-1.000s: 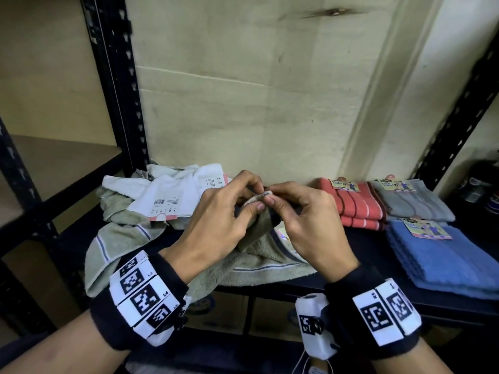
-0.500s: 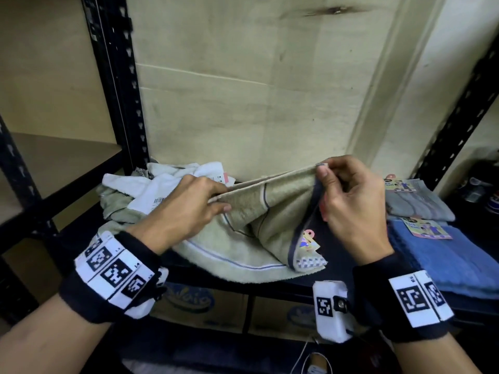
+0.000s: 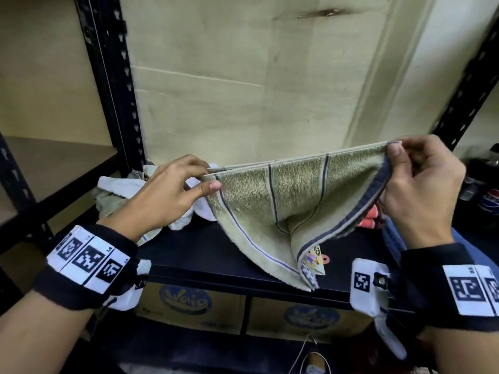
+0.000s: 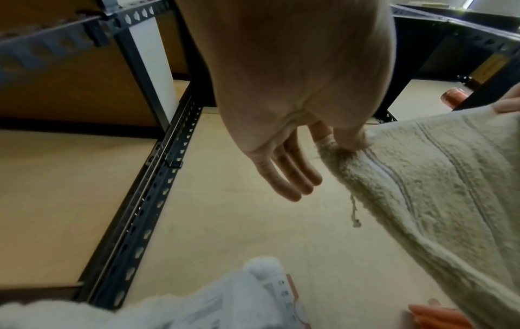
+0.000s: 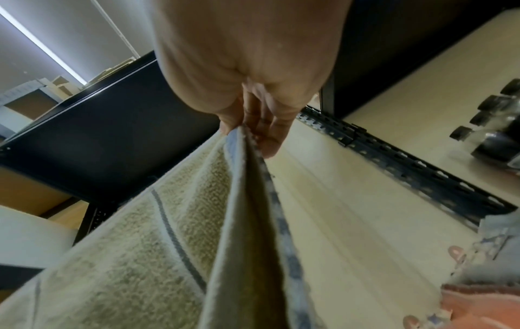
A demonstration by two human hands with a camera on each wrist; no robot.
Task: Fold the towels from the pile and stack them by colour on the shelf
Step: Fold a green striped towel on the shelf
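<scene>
A green towel [image 3: 291,203] with dark stripes hangs stretched above the black shelf [image 3: 210,255], doubled over, its lower corner with a paper tag drooping to the shelf's front edge. My left hand [image 3: 208,182] pinches its left top corner between thumb and forefinger, the other fingers loose [image 4: 287,175]. My right hand [image 3: 394,149] pinches the right top corner, both layers together [image 5: 239,133]. The pile [image 3: 118,190] of white and green towels lies at the back left. The towel [image 4: 422,189] fills the right of the left wrist view.
Red folded towels [image 3: 371,220] and a blue stack [image 3: 459,247] lie on the shelf behind my right hand. Black perforated uprights [image 3: 113,85] flank the bay. Cardboard boxes [image 3: 189,303] sit under the shelf. A can [image 3: 488,203] stands at far right.
My hands have moved apart and upward, pulling the green towel from a bunch on the shelf into a taut span held by its two top corners.
</scene>
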